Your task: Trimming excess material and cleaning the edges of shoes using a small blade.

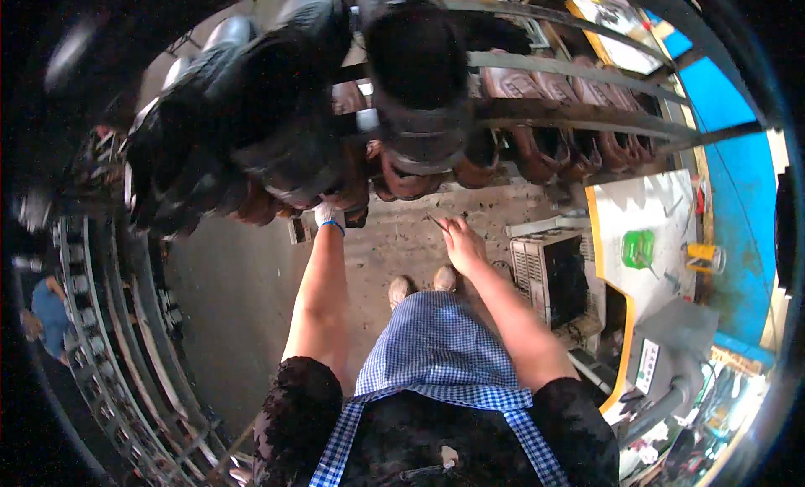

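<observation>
My left hand (329,213), pale as if gloved and with a blue band at the wrist, reaches up beneath the upper row of shoes. Its fingers are hidden there, beside a dark brown shoe (357,215); whether it grips that shoe I cannot tell. My right hand (462,240) is closed around a thin dark pointed tool (435,223), held below the rack. Large black shoes (419,76) stand on the upper bars close to me. Brown shoes (537,152) line the tier below, toward the right.
Metal rack bars (579,114) cross overhead. On the right are a white table (650,198) with a yellow edge, a green item (637,249) on it, and a dusty boxy machine (549,273). More racking (126,319) stands at left, with a person in blue (50,315) beyond.
</observation>
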Motion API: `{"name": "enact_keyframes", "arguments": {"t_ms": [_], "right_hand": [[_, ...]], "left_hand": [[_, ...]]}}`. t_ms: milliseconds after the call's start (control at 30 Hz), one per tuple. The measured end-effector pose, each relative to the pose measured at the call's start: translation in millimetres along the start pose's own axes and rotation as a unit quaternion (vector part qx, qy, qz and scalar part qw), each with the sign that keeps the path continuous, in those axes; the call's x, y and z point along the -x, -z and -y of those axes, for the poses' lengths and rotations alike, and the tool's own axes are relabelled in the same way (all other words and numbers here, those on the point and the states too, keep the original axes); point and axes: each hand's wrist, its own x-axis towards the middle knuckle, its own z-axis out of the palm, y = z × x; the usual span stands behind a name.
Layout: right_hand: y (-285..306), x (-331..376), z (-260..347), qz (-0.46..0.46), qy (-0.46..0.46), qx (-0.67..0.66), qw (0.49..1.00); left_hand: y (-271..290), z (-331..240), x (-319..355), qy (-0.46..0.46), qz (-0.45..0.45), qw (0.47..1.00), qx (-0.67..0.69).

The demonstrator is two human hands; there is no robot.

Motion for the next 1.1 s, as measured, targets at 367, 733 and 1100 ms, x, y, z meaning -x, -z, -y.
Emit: {"name": "enact_keyframes", "arguments": {"t_ms": [367,733,1100], "right_hand": [[-21.5,-104.7,-93.4,-0.077,0.034,0.132,0.988],[-14.9,-95.9,-137.4,-0.145,-0.111,-0.047,0.982],[10.0,-83.9,-77.5,-0.111,0.037,0.047,0.992]], "left_hand": [[138.3,-190.9,157.7,0.292,-0.026,0.747,0.597],[118.5,-189.8,285.9,0.173,0.084,0.729,0.657],[127.4,-201.0,273.9,0.12,0.085,0.697,0.702]]}}
